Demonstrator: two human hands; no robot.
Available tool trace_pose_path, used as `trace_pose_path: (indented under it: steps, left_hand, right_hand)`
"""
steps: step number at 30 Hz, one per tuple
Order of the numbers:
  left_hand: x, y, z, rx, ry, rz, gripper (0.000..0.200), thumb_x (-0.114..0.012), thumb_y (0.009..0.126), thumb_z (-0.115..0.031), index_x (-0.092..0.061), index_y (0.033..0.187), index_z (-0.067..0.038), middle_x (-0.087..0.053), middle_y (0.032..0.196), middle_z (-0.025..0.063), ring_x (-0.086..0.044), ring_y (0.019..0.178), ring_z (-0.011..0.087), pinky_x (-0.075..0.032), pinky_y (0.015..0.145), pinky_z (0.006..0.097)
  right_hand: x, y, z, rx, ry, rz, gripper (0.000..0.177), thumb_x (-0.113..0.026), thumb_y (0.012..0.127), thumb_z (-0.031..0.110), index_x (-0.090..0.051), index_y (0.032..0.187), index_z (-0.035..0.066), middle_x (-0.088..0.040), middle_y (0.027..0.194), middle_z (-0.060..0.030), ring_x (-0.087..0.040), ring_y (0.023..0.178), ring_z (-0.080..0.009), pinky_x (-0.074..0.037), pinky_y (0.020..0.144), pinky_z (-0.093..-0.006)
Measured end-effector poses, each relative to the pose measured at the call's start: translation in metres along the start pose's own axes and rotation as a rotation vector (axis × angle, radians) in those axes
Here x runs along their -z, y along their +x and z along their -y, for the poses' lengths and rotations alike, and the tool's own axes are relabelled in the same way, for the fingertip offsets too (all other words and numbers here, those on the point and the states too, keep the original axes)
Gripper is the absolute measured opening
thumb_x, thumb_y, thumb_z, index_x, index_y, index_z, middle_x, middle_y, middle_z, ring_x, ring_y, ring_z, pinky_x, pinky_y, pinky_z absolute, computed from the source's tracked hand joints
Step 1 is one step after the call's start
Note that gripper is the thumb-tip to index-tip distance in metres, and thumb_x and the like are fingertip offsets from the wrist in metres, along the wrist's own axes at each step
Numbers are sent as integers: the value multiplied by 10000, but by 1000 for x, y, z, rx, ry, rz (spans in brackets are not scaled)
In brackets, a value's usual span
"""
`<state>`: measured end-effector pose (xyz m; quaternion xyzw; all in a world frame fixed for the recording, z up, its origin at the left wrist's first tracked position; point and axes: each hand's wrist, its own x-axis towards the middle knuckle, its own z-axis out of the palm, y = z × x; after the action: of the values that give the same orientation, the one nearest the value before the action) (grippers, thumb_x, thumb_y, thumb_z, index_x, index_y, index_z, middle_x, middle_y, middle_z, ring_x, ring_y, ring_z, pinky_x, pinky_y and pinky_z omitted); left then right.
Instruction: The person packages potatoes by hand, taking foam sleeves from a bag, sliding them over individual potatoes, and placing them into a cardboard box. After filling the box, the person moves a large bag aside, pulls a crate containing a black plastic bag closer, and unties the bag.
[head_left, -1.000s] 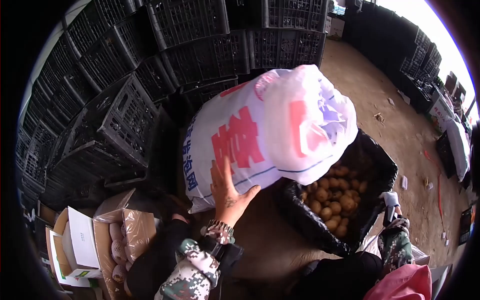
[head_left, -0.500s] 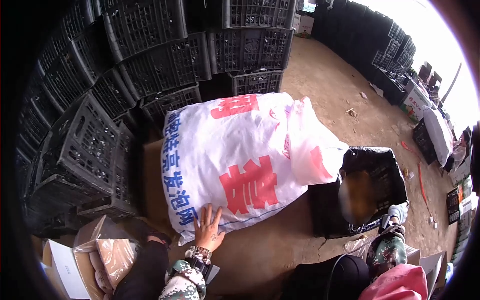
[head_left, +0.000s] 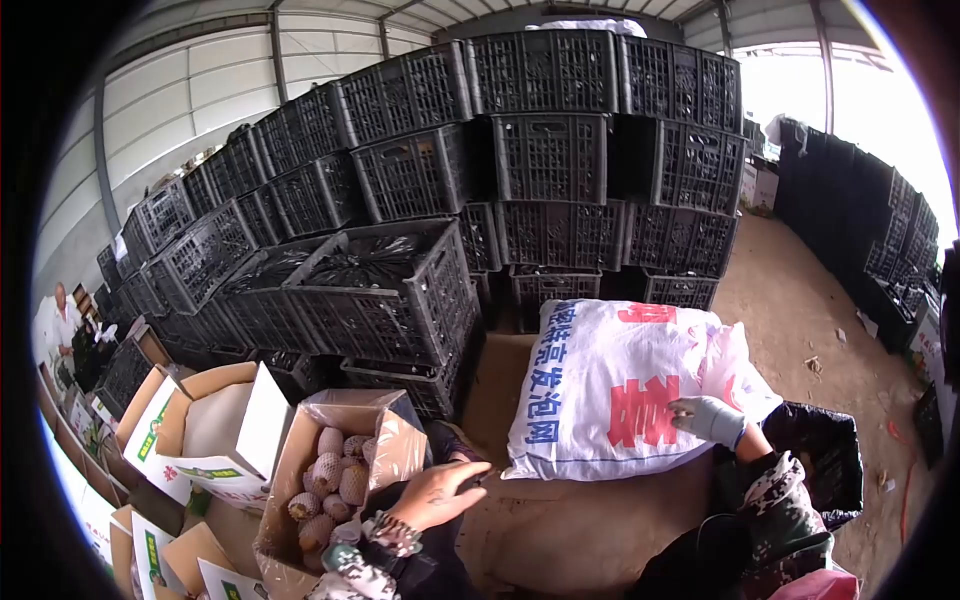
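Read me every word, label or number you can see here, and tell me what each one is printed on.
"发泡网": blue characters running down the white sack; the blue characters above them are too blurred to read.
Large red character on the sack: possibly "套", partly covered by the gloved right hand; a second red one at the sack's top edge is unreadable.
Green and red print on the white cartons: too small to read.
No numbers can be read.

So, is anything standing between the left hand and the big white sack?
Nothing visible. The left hand is open just short of the near corner of the white sack, only bare floor between. The gloved right hand rests on the sack. The carton of netted fruit is on the left hand's far side.
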<state>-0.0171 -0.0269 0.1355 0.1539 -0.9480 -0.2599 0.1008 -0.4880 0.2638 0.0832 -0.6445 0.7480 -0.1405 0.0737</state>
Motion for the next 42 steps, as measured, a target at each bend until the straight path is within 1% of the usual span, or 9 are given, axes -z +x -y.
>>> trace_pose_path:
  steps: [4,11,22,29,32,35,36,38,42]
  left_hand:
    - [36,-142,48,411,-199,-616,324,-704,908,-158,-665,1216,-63,-755,1058,148,-745,933,270,-575,817,375]
    - [-28,-279,114,691,116,-408,274,-698,901,-277,-742,1074,-70,-744,1011,186,-718,935,355,-560,797,430]
    - [23,-135,160,568,-307,-319,235,-680,917,-137,-709,1093,16,-725,843,103,-653,728,121,-510,674,273]
    - [54,-67,204,586,-246,19,261,-664,932,-145,-703,1149,-4,-695,854,161,-661,748,119,-504,679,284]
    - [74,-46,200,601,-223,120,326,-663,938,-170,-678,1226,-17,-733,982,193,-736,951,195,-549,818,328]
    - [105,-24,192,518,-387,40,376,-670,944,-170,-644,1285,-11,-747,1069,161,-730,989,215,-554,872,321]
    - [123,-13,186,502,-395,62,421,-683,946,-172,-612,1323,1,-740,1140,139,-723,1026,234,-553,920,327]
    - [146,12,167,477,-443,-35,384,-678,957,-117,-614,1313,9,-735,1144,135,-712,1024,183,-557,923,310]
    - [147,57,101,250,-639,-332,314,-652,982,-79,-627,1286,-3,-745,1105,111,-706,992,123,-562,897,263]
  right_hand:
    - [16,31,129,243,-199,177,332,-584,1009,279,-669,1213,31,-673,1284,-164,-666,1147,-317,-552,968,-374]
    - [-18,75,177,-85,-233,439,469,-529,953,393,-684,1234,52,-697,1235,-180,-651,1157,-373,-508,997,-443]
    - [-272,195,249,411,-567,526,458,-524,956,337,-634,1349,129,-586,1421,-116,-481,1369,-338,-327,1143,-517]
    - [-357,177,52,-67,-891,584,511,-505,990,316,-588,1438,86,-509,1537,-133,-468,1417,-336,-288,1198,-514]
    - [-272,218,54,-282,-426,1008,741,-700,833,523,-598,1425,89,-575,1472,-122,-517,1383,-300,-378,1148,-444]
    - [-254,305,33,166,293,991,309,-612,981,304,-716,1182,93,-740,1099,-110,-713,985,-241,-583,790,-341]
    - [-178,338,66,-405,1142,825,279,-626,995,288,-708,1159,77,-761,949,-119,-741,831,-214,-606,717,-317]
    - [-92,411,125,-211,1350,174,366,-634,1001,301,-658,1231,18,-741,1042,-173,-743,834,-268,-618,734,-380]
    - [-19,564,142,203,1977,8,325,-636,982,333,-608,1143,52,-643,1145,-134,-609,1121,-342,-483,1029,-486]
